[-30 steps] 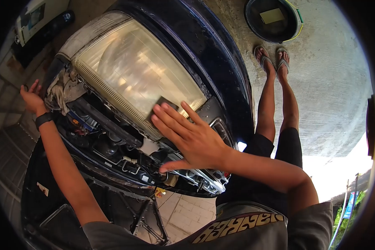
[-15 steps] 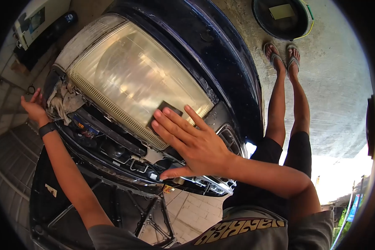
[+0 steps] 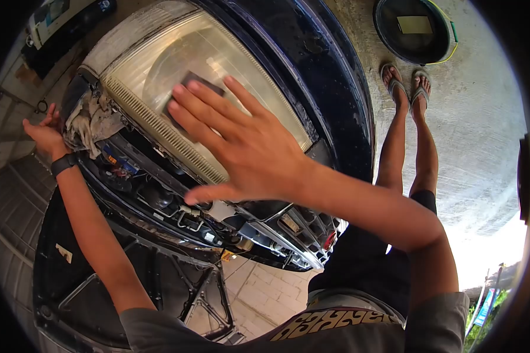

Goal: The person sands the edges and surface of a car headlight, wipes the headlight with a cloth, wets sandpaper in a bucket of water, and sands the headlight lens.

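Observation:
A yellowed, hazy car headlight [image 3: 159, 65] fills the upper middle of the view. On its lens my right hand [image 3: 241, 138] presses a dark square of sandpaper [image 3: 199, 76] under its outstretched fingers, thumb spread to the side. The fingers and palm hide part of the sandpaper and lens. Over at the far left, my left hand [image 3: 46, 134] is open with fingers apart, beside the corner of the car and a crumpled dirty cloth [image 3: 91, 122]. A dark band circles the left wrist.
Dark blue bodywork [image 3: 312, 76] curves along the headlight's right. Below lie the exposed engine bay [image 3: 159, 197] and a black ribbed panel [image 3: 118, 288]. A black bucket [image 3: 388, 47] with a yellowish block stands past my sandalled feet [image 3: 418, 88].
My right hand has slid the sandpaper up and left across the lens. My left hand stays near the cloth, while the whole view has shifted slightly.

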